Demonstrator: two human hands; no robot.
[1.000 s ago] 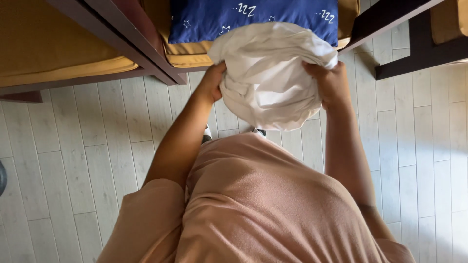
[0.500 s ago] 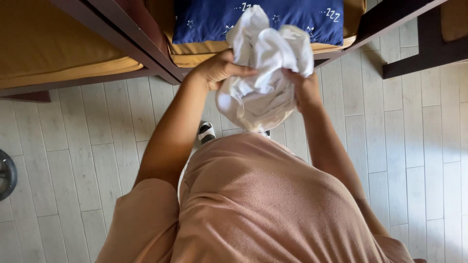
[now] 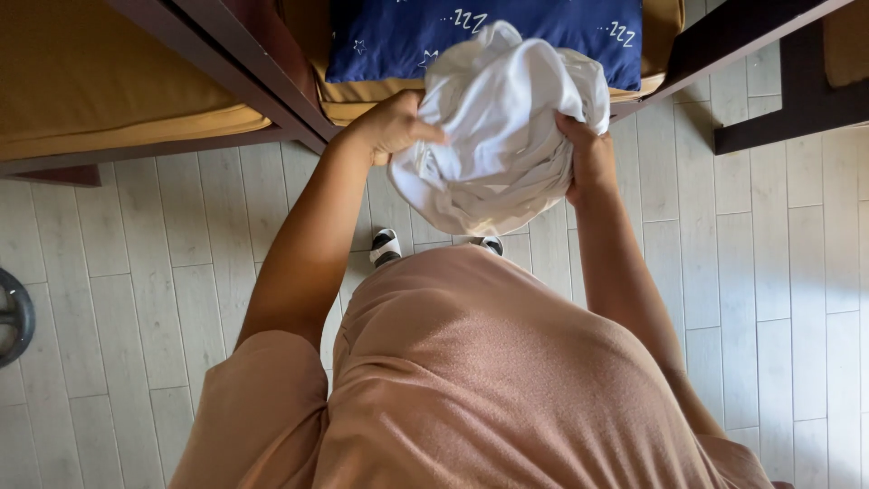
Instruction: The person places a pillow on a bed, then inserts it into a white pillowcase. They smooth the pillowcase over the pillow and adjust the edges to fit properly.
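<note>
A bunched white cloth [image 3: 507, 136] hangs in front of me, held at chest height between both hands. My left hand [image 3: 398, 122] grips its left edge with the fingers folded into the fabric. On the cloth's right side, my right hand [image 3: 587, 158] clasps it, partly hidden by the folds. Behind the cloth lies a dark blue pillow [image 3: 407, 36] with small white marks, resting on a mustard-yellow mattress [image 3: 362, 101].
A dark wooden bed frame [image 3: 244, 68] runs across the top left, and another dark frame [image 3: 797, 100] stands at the top right. The floor is pale wooden planks [image 3: 136, 299]. A round dark object [image 3: 14, 317] lies at the left edge. My sandalled feet [image 3: 387, 246] show below the cloth.
The cloth was spread wide between my hands, then gathered into a crumpled bundle. My hands have come closer together and the bundle is now fuller and rounder.
</note>
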